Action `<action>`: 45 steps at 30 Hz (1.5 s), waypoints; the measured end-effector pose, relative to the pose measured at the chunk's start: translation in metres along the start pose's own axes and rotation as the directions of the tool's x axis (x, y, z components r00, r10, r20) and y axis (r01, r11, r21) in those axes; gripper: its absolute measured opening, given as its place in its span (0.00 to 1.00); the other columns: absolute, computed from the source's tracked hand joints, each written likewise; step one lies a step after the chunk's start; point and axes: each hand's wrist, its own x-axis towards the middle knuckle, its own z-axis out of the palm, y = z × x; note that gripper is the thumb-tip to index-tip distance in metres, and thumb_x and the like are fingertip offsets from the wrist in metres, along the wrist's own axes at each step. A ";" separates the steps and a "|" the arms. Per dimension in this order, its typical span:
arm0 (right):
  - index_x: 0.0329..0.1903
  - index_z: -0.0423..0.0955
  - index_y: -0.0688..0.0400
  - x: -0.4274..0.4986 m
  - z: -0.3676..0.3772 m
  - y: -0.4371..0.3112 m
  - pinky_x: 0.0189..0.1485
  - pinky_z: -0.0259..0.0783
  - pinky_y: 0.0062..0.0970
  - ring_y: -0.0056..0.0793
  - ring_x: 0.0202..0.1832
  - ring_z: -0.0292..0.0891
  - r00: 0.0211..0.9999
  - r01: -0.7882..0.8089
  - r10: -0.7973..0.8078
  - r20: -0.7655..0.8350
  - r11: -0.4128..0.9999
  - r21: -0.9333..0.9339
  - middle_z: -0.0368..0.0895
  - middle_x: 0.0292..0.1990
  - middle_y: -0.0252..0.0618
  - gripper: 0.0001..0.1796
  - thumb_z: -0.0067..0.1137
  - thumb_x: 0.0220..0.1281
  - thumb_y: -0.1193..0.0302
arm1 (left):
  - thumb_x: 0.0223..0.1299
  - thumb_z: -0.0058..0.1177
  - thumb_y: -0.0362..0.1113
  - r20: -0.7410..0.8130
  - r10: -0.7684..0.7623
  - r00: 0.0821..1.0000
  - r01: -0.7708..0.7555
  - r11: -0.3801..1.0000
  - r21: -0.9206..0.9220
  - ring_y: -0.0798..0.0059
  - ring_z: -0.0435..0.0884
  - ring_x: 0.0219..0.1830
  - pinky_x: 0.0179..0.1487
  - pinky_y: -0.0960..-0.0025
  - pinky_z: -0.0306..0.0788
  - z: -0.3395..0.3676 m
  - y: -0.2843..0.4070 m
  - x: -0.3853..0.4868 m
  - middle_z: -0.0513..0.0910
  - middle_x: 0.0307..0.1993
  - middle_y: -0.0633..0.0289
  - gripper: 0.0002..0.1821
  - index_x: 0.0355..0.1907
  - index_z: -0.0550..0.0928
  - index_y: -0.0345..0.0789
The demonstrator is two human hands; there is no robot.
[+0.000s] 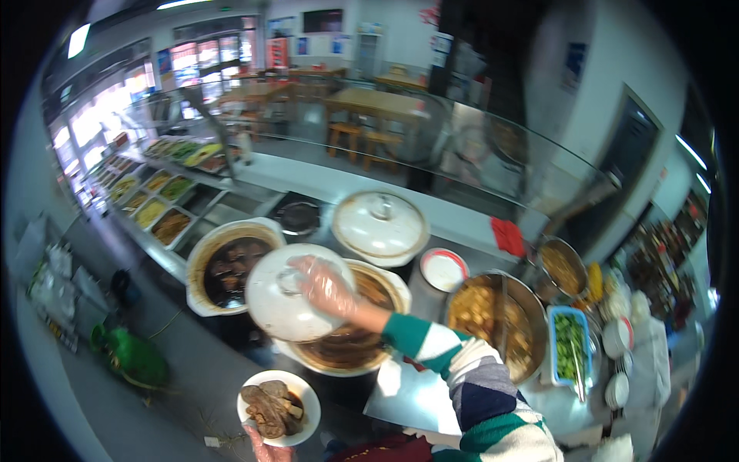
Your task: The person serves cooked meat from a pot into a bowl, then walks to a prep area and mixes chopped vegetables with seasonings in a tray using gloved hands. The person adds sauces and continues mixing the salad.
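In a clear plastic glove, my right hand [326, 286] grips the knob of a white pot lid [271, 315]. The lid sits over the left part of a ceramic pot [398, 283], where dark braised food [340, 349] shows in broth; whether lid and rim touch I cannot tell. Low in the picture, my gloved left hand [267, 447] supports a white plate [309, 424] from below. Chunks of braised meat with bone [271, 407] lie on that plate in a little dark sauce. To the left stands an uncovered ceramic pot [196, 277] of meat in dark liquid [234, 271].
Behind is a lidded pot [375, 225] beside stacked white bowls [444, 270]. A divided steel pot [540, 323] of stew and a blue-rimmed tub of chopped greens [568, 346] stand right. Food trays [170, 225] extend left; a glass guard [450, 167] borders the counter. A green gas cylinder [135, 358] stands on the floor.
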 end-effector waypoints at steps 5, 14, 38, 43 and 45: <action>0.50 0.82 0.59 -0.198 -0.102 -0.050 0.49 0.77 0.42 0.48 0.45 0.83 0.945 -0.289 0.306 -0.115 0.947 0.141 0.86 0.40 0.43 0.11 0.56 0.68 0.74 | 0.74 0.49 0.61 0.075 -0.101 0.992 0.098 0.994 0.040 0.55 0.63 0.78 0.79 0.39 0.57 0.029 -0.020 0.023 0.62 0.79 0.61 0.40 0.81 0.58 0.47; 0.50 0.84 0.65 -0.461 -0.240 0.013 0.52 0.80 0.42 0.49 0.51 0.85 0.055 -0.806 0.884 -0.464 -0.235 -0.543 0.87 0.50 0.55 0.40 0.71 0.51 0.40 | 0.70 0.56 0.60 0.158 -0.280 0.947 0.273 0.960 0.065 0.54 0.64 0.77 0.79 0.40 0.59 0.095 -0.065 0.046 0.65 0.77 0.60 0.42 0.80 0.60 0.45; 0.41 0.89 0.59 -0.445 -0.268 0.049 0.52 0.81 0.43 0.47 0.54 0.86 -0.140 -0.671 0.941 -0.309 -0.319 -0.669 0.89 0.47 0.53 0.20 0.55 0.64 0.58 | 0.72 0.54 0.59 0.198 -0.397 0.896 0.387 0.918 0.090 0.54 0.64 0.77 0.76 0.38 0.64 0.120 -0.121 0.083 0.64 0.77 0.59 0.41 0.80 0.58 0.47; 0.38 0.87 0.61 -0.446 -0.308 -0.033 0.51 0.79 0.48 0.58 0.47 0.84 0.070 -0.790 0.940 -0.333 -0.152 -0.594 0.86 0.43 0.59 0.19 0.60 0.61 0.57 | 0.71 0.54 0.60 0.205 -0.404 0.891 0.388 0.915 0.116 0.54 0.64 0.77 0.76 0.38 0.65 0.127 -0.123 0.091 0.64 0.77 0.60 0.41 0.79 0.59 0.47; 0.40 0.84 0.65 -0.458 -0.303 -0.079 0.45 0.79 0.47 0.56 0.42 0.84 0.159 -0.874 0.875 -0.456 -0.090 -0.477 0.86 0.37 0.59 0.21 0.64 0.61 0.56 | 0.70 0.55 0.62 0.195 -0.398 0.896 0.377 0.916 0.135 0.53 0.62 0.78 0.77 0.38 0.62 0.127 -0.124 0.098 0.63 0.78 0.60 0.43 0.80 0.58 0.47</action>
